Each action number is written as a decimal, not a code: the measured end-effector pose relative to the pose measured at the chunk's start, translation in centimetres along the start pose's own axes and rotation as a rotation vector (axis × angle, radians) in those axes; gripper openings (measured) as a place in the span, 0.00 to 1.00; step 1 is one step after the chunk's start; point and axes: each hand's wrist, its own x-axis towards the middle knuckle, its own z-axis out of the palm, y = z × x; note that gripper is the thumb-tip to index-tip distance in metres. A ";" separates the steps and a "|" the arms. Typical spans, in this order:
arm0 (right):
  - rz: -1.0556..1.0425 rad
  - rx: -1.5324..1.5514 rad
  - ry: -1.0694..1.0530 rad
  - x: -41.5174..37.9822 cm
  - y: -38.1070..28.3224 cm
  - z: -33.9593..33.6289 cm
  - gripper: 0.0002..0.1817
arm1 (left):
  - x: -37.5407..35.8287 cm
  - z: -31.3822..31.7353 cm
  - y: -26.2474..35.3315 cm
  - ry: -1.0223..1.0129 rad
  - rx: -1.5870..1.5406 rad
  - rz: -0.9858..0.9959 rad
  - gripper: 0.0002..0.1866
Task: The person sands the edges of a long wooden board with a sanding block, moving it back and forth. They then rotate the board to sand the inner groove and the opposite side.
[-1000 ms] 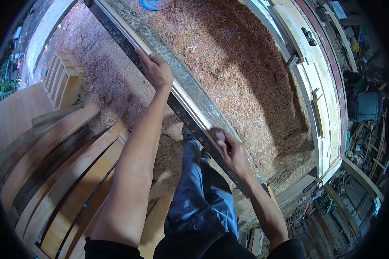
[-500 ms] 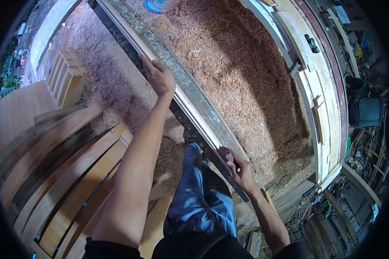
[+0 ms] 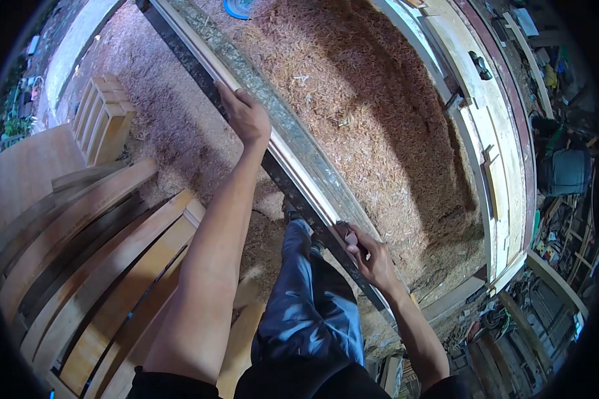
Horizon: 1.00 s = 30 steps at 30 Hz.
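Note:
A long pale wooden strip (image 3: 296, 166) lies slantwise on a narrow, worn beam (image 3: 273, 110) with a dark near edge. Around the upper half of this strip, my left hand (image 3: 246, 121) is closed, its fingers over the far side. My right hand (image 3: 374, 261) is farther down, near the lower end of the strip. Its fingers are closed on a small dark flat piece (image 3: 343, 231) that presses against the strip. What kind of piece it is I cannot make out, since the fingers cover most of it.
Wood shavings (image 3: 353, 106) cover the ground beyond the beam. At left are curved wooden boards (image 3: 80, 226) and a slatted wooden stack (image 3: 105, 120). A bench with pale planks (image 3: 496, 153) curves along the right. A blue round container (image 3: 238, 8) sits at the top.
My right hand has shifted very slightly up along the strip with the dark piece. My left hand stays nearly in the same place.

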 end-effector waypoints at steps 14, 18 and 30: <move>-0.134 0.069 0.063 9.5 -4.0 1.6 0.21 | -0.2 -0.2 0.7 -0.001 -0.036 -0.013 0.29; -0.028 0.052 -0.008 2.5 -0.4 0.3 0.27 | 0.1 0.1 0.0 0.014 -0.025 0.008 0.29; -0.213 0.141 0.102 15.3 -6.6 3.0 0.16 | -0.2 -0.3 0.9 -0.004 -0.027 -0.016 0.28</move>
